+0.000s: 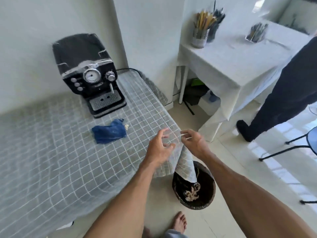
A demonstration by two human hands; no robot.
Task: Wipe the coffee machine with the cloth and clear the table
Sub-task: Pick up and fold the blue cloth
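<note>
The person's left hand (160, 148) and right hand (192, 143) meet at the near right corner of the table (51, 152). The right hand's fingers (184, 134) pinch the corner of the checked tablecloth (140, 107), lifted into a fold whose tip hangs down over the dark bin (193, 186) on the floor, where pale scraps (192, 191) lie. The left hand's fingers (165, 132) are spread and half curled against the fabric just beside that pinch; whether they actually grip it cannot be told.

The blue cloth (109, 131) lies crumpled on the table, beyond the left fingertips and a little to their left, apart from both hands. It looks soft, light and limp, so it would likely sag from any hold; a bunched grasp around its middle seems safest. Its long axis runs roughly left to right, the narrower end towards the coffee machine's side. A small pale scrap (126, 131) sits touching that end.

The coffee machine (89, 73) stands upright further back, its front facing the person and slightly right.
</note>
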